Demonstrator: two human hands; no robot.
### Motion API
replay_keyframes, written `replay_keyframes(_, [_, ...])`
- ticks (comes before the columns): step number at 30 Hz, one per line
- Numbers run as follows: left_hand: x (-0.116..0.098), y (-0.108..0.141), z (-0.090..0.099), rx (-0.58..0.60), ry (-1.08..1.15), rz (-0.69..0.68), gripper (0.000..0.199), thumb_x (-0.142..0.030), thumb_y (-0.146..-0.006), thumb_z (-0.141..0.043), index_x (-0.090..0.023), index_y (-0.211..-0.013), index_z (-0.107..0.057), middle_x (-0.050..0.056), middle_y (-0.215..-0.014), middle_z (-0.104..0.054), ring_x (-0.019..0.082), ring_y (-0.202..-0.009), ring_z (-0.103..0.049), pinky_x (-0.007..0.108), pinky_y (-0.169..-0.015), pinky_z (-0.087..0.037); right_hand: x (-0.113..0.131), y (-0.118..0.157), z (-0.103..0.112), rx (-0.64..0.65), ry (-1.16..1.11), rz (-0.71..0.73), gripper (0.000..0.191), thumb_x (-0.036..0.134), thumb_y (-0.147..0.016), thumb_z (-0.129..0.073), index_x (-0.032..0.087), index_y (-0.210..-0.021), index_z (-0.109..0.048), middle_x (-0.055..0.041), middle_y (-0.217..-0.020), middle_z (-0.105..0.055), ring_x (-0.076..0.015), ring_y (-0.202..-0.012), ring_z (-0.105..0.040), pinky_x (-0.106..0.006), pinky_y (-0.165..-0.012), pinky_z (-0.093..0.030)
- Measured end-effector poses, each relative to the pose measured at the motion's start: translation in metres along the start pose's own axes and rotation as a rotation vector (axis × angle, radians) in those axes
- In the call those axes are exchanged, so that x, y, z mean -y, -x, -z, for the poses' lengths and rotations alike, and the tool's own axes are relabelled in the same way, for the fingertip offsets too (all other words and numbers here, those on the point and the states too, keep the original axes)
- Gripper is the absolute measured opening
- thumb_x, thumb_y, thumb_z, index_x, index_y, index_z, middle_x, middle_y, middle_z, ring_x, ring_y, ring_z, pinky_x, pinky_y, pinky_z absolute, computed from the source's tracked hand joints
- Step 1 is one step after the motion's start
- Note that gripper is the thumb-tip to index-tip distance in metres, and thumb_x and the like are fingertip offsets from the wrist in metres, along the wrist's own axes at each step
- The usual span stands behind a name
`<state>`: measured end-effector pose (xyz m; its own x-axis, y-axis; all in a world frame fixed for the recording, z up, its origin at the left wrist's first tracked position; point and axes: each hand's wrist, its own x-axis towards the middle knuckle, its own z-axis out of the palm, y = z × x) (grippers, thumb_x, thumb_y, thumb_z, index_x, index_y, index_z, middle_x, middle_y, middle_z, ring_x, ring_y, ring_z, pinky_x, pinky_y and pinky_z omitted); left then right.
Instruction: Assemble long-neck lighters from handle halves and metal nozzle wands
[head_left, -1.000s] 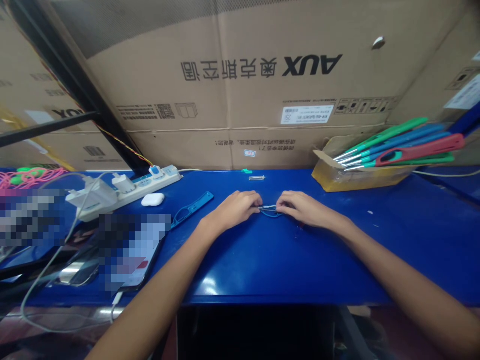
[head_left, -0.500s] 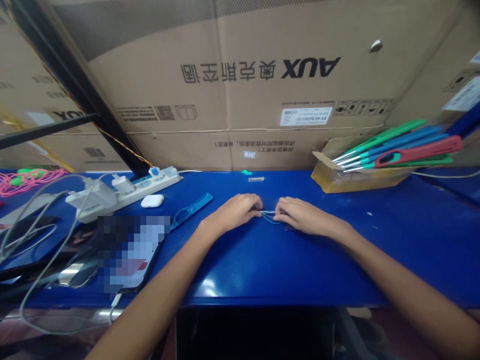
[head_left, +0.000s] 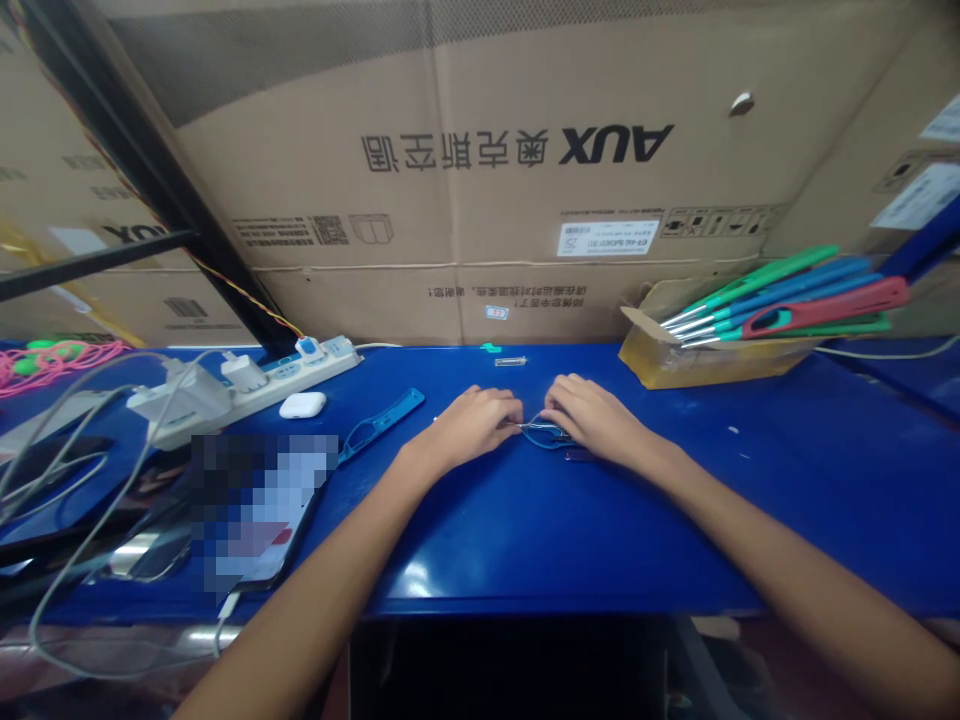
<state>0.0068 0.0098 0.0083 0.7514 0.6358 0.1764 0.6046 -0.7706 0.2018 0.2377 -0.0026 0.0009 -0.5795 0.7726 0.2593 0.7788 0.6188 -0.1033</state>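
On the blue table, a blue lighter handle shell (head_left: 538,441) with an open loop lies between my hands, partly covered by the right one. My left hand (head_left: 480,425) is closed, its fingertips pinching the end of a thin silver wire (head_left: 534,427) that stretches above the shell. My right hand (head_left: 592,415) has bent fingers pressed together at the wire's other side; what they grip is hidden. Below its palm shows a small dark strip (head_left: 577,455). A second blue handle shell (head_left: 396,411) lies left of my left hand. A small clear tube (head_left: 511,362) is behind the hands.
A cardboard box (head_left: 720,368) of long lighters (head_left: 817,305) stands at back right. On the left are a white power strip (head_left: 300,372) with chargers, an earbud case (head_left: 302,405), a phone (head_left: 285,540) and loose cables. Large cartons (head_left: 487,80) wall the back. A green scrap (head_left: 490,348) lies nearby.
My right hand has shifted slightly up and away, uncovering more of the blue shell and the dark strip. My left hand stays nearly in place, still pinching. The view has moved slightly.
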Motion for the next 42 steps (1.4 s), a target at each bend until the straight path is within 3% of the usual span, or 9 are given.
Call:
replay_keyframes(9, [-0.001,0.003,-0.007,0.021,-0.094,-0.051,0.030,-0.023,-0.105,-0.050,-0.027,-0.130,-0.064,0.006,-0.112,-0.065,0.022,-0.103,-0.065,0.035,-0.088,-0.044,-0.011,0.001,-0.001,0.110,-0.092,0.010,0.029,0.036,-0.104,-0.046,0.020,-0.100,-0.069,-0.0093,-0.100,-0.068,-0.0252,-0.095,-0.060,-0.037,-0.082,-0.044])
replay_keyframes(16, [0.000,0.002,-0.008,0.029,-0.130,-0.045,0.031,-0.025,-0.104,-0.050,-0.025,-0.131,-0.065,0.007,-0.112,-0.063,0.023,-0.103,-0.064,0.038,-0.092,-0.046,-0.013,-0.008,0.000,-0.090,-0.178,-0.027,0.026,0.035,-0.103,-0.047,0.022,-0.108,-0.069,-0.0099,-0.112,-0.067,-0.0260,-0.106,-0.061,-0.041,-0.094,-0.048])
replay_keyframes(22, [-0.004,0.002,-0.009,0.000,-0.110,-0.046,0.028,-0.023,-0.103,-0.050,-0.023,-0.125,-0.067,0.008,-0.115,-0.065,0.023,-0.101,-0.066,0.041,-0.093,-0.048,-0.011,-0.078,0.002,0.047,0.040,-0.157,0.027,0.032,-0.101,-0.053,0.021,-0.121,-0.068,-0.0127,-0.126,-0.066,-0.0272,-0.118,-0.060,-0.040,-0.099,-0.048])
replay_keyframes(26, [-0.004,0.002,-0.009,-0.011,-0.133,-0.037,0.028,-0.024,-0.103,-0.051,-0.020,-0.129,-0.063,0.009,-0.117,-0.066,0.024,-0.103,-0.066,0.039,-0.091,-0.049,-0.007,-0.132,-0.005,0.111,0.098,-0.259,0.026,0.033,-0.101,-0.054,0.017,-0.110,-0.072,-0.0172,-0.118,-0.070,-0.0291,-0.107,-0.067,-0.038,-0.087,-0.052])
replay_keyframes(30, [-0.003,0.003,-0.009,-0.030,-0.138,-0.025,0.035,-0.037,-0.104,-0.053,-0.019,-0.133,-0.059,0.010,-0.121,-0.067,0.025,-0.105,-0.066,0.039,-0.092,-0.048,0.000,-0.156,-0.019,0.146,0.133,-0.296,0.025,0.033,-0.100,-0.058,0.013,-0.108,-0.071,-0.0176,-0.114,-0.071,-0.0255,-0.103,-0.068,-0.038,-0.087,-0.054])
replay_keyframes(34, [0.001,0.003,-0.005,-0.115,-0.180,0.038,0.034,-0.043,-0.105,-0.049,-0.019,-0.123,-0.065,0.010,-0.115,-0.069,0.026,-0.110,-0.065,0.039,-0.095,-0.045,0.007,-0.152,-0.016,0.110,0.143,-0.271,0.020,0.029,-0.098,-0.061,0.012,-0.103,-0.070,-0.0160,-0.111,-0.072,-0.0259,-0.101,-0.068,-0.037,-0.086,-0.053])
replay_keyframes(37, [0.005,0.001,0.000,-0.230,-0.190,0.226,0.033,-0.040,-0.107,-0.044,-0.016,-0.112,-0.067,0.013,-0.105,-0.073,0.028,-0.103,-0.067,0.040,-0.093,-0.046,0.014,-0.130,-0.003,0.007,0.133,-0.212,0.022,0.023,-0.102,-0.049,0.014,-0.106,-0.069,-0.0166,-0.115,-0.071,-0.0271,-0.109,-0.064,-0.034,-0.087,-0.048])
replay_keyframes(40, [0.004,-0.003,0.002,-0.381,0.048,0.430,0.037,-0.043,-0.108,-0.039,-0.016,-0.116,-0.064,0.012,-0.096,-0.075,0.027,-0.091,-0.070,0.037,-0.085,-0.048,0.023,-0.095,0.010,-0.104,0.126,-0.130,0.028,0.030,-0.106,-0.040,0.019,-0.110,-0.066,-0.0117,-0.115,-0.070,-0.0243,-0.108,-0.061,-0.034,-0.089,-0.046])
replay_keyframes(42, [-0.002,-0.008,-0.002,-0.461,0.356,0.437,0.037,-0.044,-0.108,-0.038,-0.019,-0.109,-0.065,0.008,-0.091,-0.074,0.024,-0.086,-0.070,0.032,-0.081,-0.050,0.027,-0.068,0.017,-0.216,0.169,0.006,0.033,0.031,-0.106,-0.037,0.018,-0.103,-0.067,-0.0139,-0.105,-0.069,-0.0263,-0.100,-0.060,-0.036,-0.085,-0.045])
